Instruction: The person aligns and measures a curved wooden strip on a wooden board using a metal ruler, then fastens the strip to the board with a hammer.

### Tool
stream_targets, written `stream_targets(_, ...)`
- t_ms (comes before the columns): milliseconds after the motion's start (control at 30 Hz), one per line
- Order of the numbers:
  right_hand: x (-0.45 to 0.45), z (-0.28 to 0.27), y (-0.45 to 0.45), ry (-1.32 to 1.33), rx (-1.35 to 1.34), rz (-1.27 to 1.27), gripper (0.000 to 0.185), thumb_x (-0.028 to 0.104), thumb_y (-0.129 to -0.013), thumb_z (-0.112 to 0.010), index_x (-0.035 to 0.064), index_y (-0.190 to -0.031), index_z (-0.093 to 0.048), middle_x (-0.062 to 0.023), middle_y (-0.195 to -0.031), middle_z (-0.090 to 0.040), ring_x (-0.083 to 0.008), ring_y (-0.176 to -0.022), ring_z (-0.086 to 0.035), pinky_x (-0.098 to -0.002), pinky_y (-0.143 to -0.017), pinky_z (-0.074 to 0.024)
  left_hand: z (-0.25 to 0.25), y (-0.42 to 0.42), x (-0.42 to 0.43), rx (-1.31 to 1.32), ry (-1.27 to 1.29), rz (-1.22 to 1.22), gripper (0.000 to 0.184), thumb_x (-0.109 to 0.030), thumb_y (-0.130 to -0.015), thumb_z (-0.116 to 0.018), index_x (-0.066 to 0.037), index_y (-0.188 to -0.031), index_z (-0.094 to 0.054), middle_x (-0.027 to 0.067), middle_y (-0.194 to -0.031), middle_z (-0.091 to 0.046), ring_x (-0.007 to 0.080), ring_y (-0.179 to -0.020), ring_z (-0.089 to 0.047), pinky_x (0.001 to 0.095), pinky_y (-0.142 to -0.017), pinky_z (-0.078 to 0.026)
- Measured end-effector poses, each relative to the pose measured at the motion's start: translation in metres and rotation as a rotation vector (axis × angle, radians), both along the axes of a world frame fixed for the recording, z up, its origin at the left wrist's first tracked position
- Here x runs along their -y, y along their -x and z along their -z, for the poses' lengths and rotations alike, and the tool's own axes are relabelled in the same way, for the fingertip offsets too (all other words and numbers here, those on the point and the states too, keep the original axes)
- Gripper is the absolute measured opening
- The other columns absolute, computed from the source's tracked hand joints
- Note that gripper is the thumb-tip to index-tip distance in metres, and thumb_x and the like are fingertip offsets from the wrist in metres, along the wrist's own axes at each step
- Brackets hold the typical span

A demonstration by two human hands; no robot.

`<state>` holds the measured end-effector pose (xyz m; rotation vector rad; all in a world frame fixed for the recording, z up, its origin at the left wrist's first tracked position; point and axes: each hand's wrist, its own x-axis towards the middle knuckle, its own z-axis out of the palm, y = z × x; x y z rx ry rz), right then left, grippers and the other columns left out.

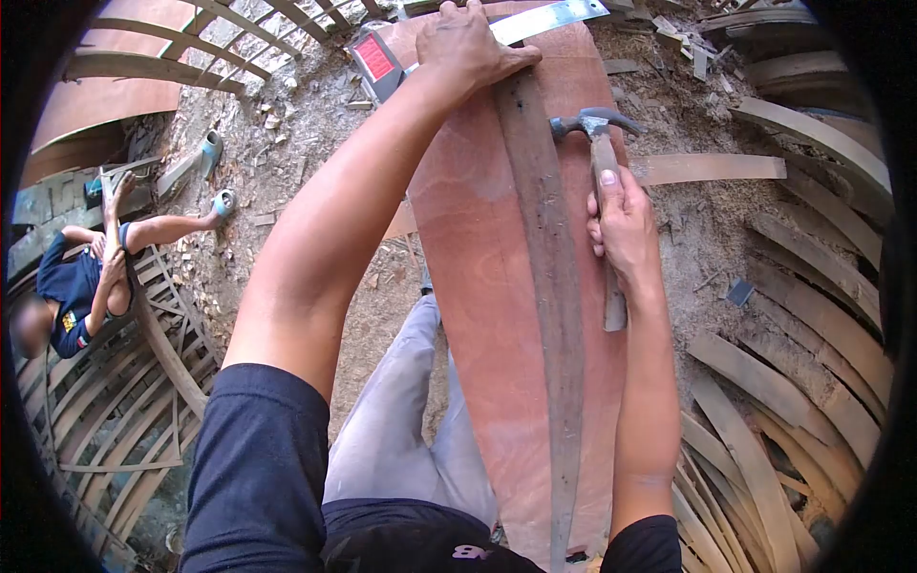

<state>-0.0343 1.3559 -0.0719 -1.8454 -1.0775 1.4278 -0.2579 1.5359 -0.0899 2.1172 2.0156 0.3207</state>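
Observation:
My right hand (629, 224) is wrapped round the wooden handle of a claw hammer (611, 158), thumb along the handle, its metal head pointing away from me. Beneath it lies a long reddish plywood board (478, 248), tapering toward me. A narrow, dark wooden strip (549, 258) with small marks runs lengthwise along the board. My left hand (465, 46) grips the strip's far end, thumb stretched across it and fingertips hidden. From under that hand a flat metal blade (559, 17) with a hole sticks out right. A grey block with a red face (375, 62) sits at its left; the join is hidden.
Curved wooden ribs (802, 315) line the right side, with more ribs (124, 430) at left. A person (81, 277) sits at the left with legs stretched out. A thin plank (707, 169) sticks out beneath the board. Wood chips litter the ground (287, 162).

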Motion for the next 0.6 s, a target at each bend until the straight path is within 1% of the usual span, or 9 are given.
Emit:
stream_targets(100,0.000,-0.003,0.000,0.026,-0.003,0.003,0.031,0.034,-0.117,-0.049,0.0069,-0.125,-0.062,0.0011,-0.079,-0.061,-0.0074,-0.056,-0.057,-0.0271,-0.045,-0.0454,-0.004,0.001,0.001,0.044,0.019,0.033,0.099,-0.066,-0.086,-0.076,0.000,-0.154,-0.051,0.0302,-0.145,-0.061,0.0455,-0.137,-0.059,0.0538,-0.112,-0.051)
stream_targets(200,0.002,0.000,-0.001,0.018,-0.108,0.038,0.032,0.033,-0.116,-0.050,0.0070,-0.132,-0.059,0.0008,-0.081,-0.060,-0.0064,-0.056,-0.054,-0.0248,-0.046,-0.0455,-0.011,0.002,0.003,0.082,0.017,0.071,0.089,-0.062,-0.086,-0.078,-0.005,-0.152,-0.056,0.0285,-0.143,-0.063,0.0454,-0.135,-0.061,0.0543,-0.110,-0.052)
stream_targets(300,0.017,-0.009,-0.005,-0.040,-0.255,0.123,0.034,0.032,-0.116,-0.050,0.0081,-0.141,-0.054,0.0008,-0.082,-0.058,-0.0059,-0.055,-0.050,-0.0230,-0.047,-0.0447,-0.014,0.005,0.005,0.141,0.019,0.092,0.084,-0.060,-0.086,-0.078,-0.009,-0.150,-0.060,0.0282,-0.142,-0.064,0.0452,-0.133,-0.062,0.0539,-0.110,-0.052)
stream_targets(400,0.035,-0.032,-0.008,-0.177,-0.274,0.135,0.038,0.030,-0.117,-0.048,0.0081,-0.148,-0.049,0.0009,-0.081,-0.057,-0.0056,-0.056,-0.049,-0.0226,-0.048,-0.0430,-0.012,0.006,0.008,0.195,0.024,0.087,0.081,-0.059,-0.086,-0.078,-0.010,-0.149,-0.061,0.0282,-0.143,-0.064,0.0450,-0.132,-0.063,0.0528,-0.111,-0.052)
stream_targets(433,0.039,-0.040,-0.011,-0.172,-0.258,0.102,0.039,0.030,-0.117,-0.048,0.0077,-0.149,-0.048,0.0013,-0.080,-0.056,-0.0052,-0.057,-0.048,-0.0221,-0.048,-0.0425,-0.011,0.005,0.007,0.208,0.021,0.085,0.081,-0.059,-0.086,-0.078,-0.010,-0.149,-0.062,0.0281,-0.144,-0.064,0.0449,-0.132,-0.064,0.0524,-0.111,-0.053)
stream_targets(500,0.048,-0.052,-0.019,-0.160,-0.227,0.043,0.042,0.029,-0.117,-0.048,0.0070,-0.152,-0.046,0.0019,-0.079,-0.054,-0.0045,-0.059,-0.048,-0.0211,-0.050,-0.0415,-0.008,0.003,0.008,0.154,-0.007,0.054,0.081,-0.059,-0.087,-0.078,-0.012,-0.150,-0.061,0.0279,-0.145,-0.063,0.0449,-0.132,-0.063,0.0525,-0.112,-0.052)
stream_targets(533,0.050,-0.053,-0.026,-0.153,-0.100,-0.028,0.046,0.030,-0.116,-0.050,0.0045,-0.153,-0.047,-0.0030,-0.079,-0.057,-0.0103,-0.060,-0.052,-0.0261,-0.053,-0.0451,-0.005,0.003,0.006,0.126,-0.023,0.040,0.081,-0.059,-0.087,-0.078,-0.013,-0.151,-0.060,0.0278,-0.146,-0.063,0.0449,-0.132,-0.063,0.0526,-0.113,-0.051)
stream_targets(600,0.056,-0.045,-0.035,-0.365,0.178,-0.181,0.046,0.032,-0.115,-0.051,0.0034,-0.151,-0.050,-0.0086,-0.080,-0.060,-0.0162,-0.059,-0.055,-0.0318,-0.054,-0.0481,0.002,0.002,0.001,0.135,-0.007,-0.002,0.081,-0.059,-0.086,-0.078,-0.014,-0.151,-0.060,0.0280,-0.146,-0.062,0.0448,-0.134,-0.062,0.0529,-0.114,-0.050)
